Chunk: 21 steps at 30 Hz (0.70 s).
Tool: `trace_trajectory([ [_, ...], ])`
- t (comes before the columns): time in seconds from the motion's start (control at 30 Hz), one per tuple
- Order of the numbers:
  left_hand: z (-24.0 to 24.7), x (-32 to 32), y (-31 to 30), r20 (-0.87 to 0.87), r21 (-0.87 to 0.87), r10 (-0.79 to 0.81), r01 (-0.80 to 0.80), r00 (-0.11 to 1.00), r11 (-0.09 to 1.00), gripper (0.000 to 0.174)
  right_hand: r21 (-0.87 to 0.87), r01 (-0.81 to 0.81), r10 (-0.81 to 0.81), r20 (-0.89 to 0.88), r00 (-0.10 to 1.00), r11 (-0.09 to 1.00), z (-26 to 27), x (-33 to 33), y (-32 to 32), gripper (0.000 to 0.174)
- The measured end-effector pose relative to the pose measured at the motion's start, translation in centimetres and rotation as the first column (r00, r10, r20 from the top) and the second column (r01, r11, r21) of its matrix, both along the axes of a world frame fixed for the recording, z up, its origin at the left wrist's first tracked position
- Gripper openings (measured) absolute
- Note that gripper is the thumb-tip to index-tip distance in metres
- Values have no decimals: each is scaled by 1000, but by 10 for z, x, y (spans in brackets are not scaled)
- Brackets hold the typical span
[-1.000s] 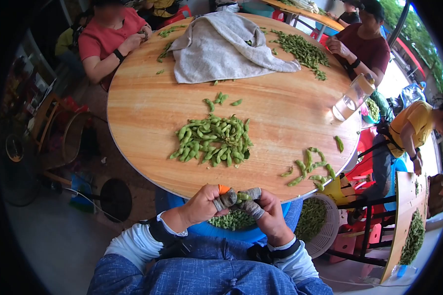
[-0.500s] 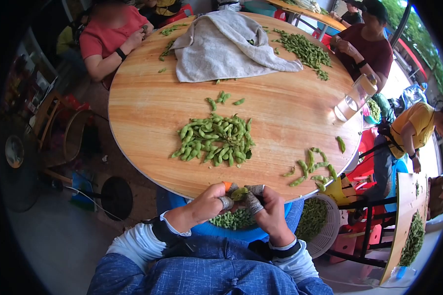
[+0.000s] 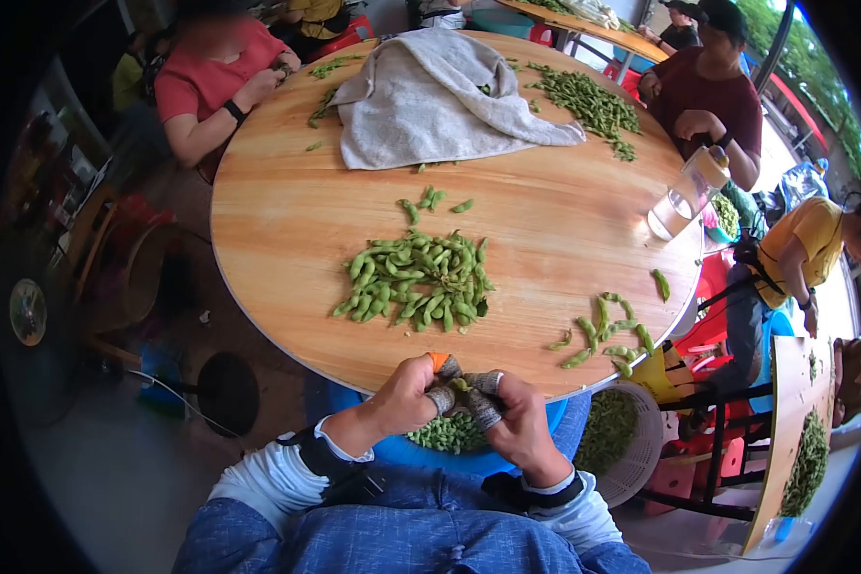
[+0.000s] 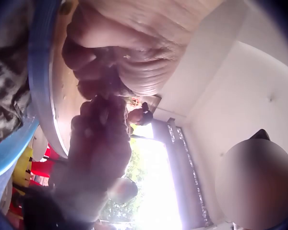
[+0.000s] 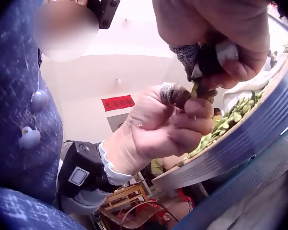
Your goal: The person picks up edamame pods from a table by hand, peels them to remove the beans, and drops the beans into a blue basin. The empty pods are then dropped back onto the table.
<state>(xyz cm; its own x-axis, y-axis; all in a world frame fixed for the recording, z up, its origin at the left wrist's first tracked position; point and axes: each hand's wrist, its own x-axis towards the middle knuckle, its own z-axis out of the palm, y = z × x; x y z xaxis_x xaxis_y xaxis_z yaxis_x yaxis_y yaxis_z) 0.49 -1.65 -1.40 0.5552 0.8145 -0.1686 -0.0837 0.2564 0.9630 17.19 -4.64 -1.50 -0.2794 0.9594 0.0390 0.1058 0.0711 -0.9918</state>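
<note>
In the head view my left hand and right hand meet in front of the table's near edge. Both pinch one small green edamame pod between thumbs and fingers covered with grey, worn finger sleeves; an orange band wraps one left finger. Fingers hide most of the pod, though the right wrist view catches a strip of the pod between the fingertips. Below the hands, a blue basin holds shelled green beans. Beyond them, a pile of edamame pods lies on the round wooden table.
Loose pods lie at the table's right edge, near a clear bottle. A grey cloth covers part of the far side. A white basket of pods stands right of the basin. Other people sit around the table.
The pod showed more between my fingers earlier; now the fingertips have closed over most of it. Both hands stay above the basin. The person at far right has lowered one hand.
</note>
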Motion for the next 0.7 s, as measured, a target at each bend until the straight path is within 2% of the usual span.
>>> trace_trajectory([
  [0.07,-7,-5,3,-88,102,-15,24,996,995,13,-95,65,-75,-106,992,993,4,-4,-1,12],
  [0.1,-7,-6,5,-132,151,-21,41,991,988,13,-97,77,-88,-105,991,992,5,-4,-1,12],
  [0.2,8,-10,7,-100,106,152,-141,983,984,13,-122,85,-95,-83,992,989,6,-2,-2,12],
  [0.3,22,-9,6,-143,86,-71,84,987,993,15,-126,24,-23,3,1000,992,8,1,0,11],
  [0.37,21,-6,6,-149,173,-55,81,987,982,15,-90,-18,27,101,994,996,6,4,0,11],
  [0.43,9,-5,6,-153,211,-19,52,988,976,12,-112,22,-18,30,999,993,12,2,0,13],
  [0.53,12,-1,-1,9,-32,105,-105,994,994,9,-170,88,-117,-164,979,981,17,-7,-3,17],
  [0.57,11,-1,-2,62,-87,110,-105,992,991,8,-197,107,-154,-242,958,975,17,-11,-4,18],
  [0.63,7,-2,-2,166,-193,123,-90,978,977,7,-159,97,-132,-226,965,983,14,-14,-6,19],
  [0.7,8,-1,-3,114,-108,94,-81,989,991,8,-145,69,-95,-181,979,987,16,-13,-6,19],
])
